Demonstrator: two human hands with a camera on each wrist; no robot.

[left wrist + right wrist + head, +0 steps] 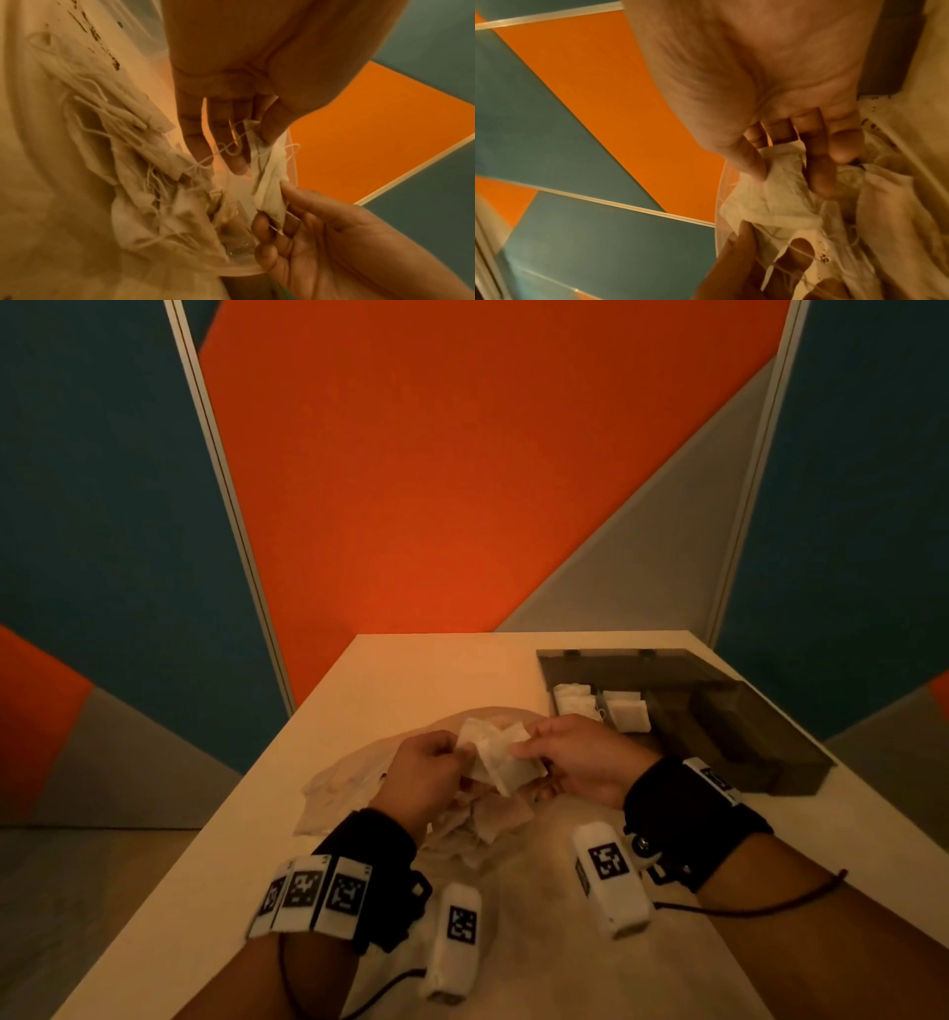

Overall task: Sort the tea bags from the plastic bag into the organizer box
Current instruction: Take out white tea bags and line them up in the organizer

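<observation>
- A small bunch of white tea bags [500, 755] is held up between the two hands, just above the plastic bag [354, 778], near the middle of the table [390, 670].
- The left hand [423, 775] pinches the bunch at its left edge; in the left wrist view its thumb [276, 119] presses the paper against the curled fingers, and a thin white string [228, 150] loops across those fingers.
- The right hand [580, 760] pinches the right edge of the same bunch, thumb on top and fingers curled underneath; in the right wrist view its fingers [820, 162] close over the crumpled paper.
- The plastic bag lies crumpled and open on the table under the hands, and a heap of loose tea bags [477, 829] with tangled strings spills from it toward the person.
- Dark specks [102, 43] are scattered on the pale surface by the bag in the left wrist view.
- The organizer box [719, 737] sits on the table to the right of the hands, dark and translucent, with its lid [631, 665] tipped back.
- Two of its near-left compartments already hold white tea bags [601, 706]; the other compartments look dark.
- Both wrists carry black bands with white marker blocks [608, 875].
- Behind the table stand wall panels [462, 480] of orange, teal and grey.
</observation>
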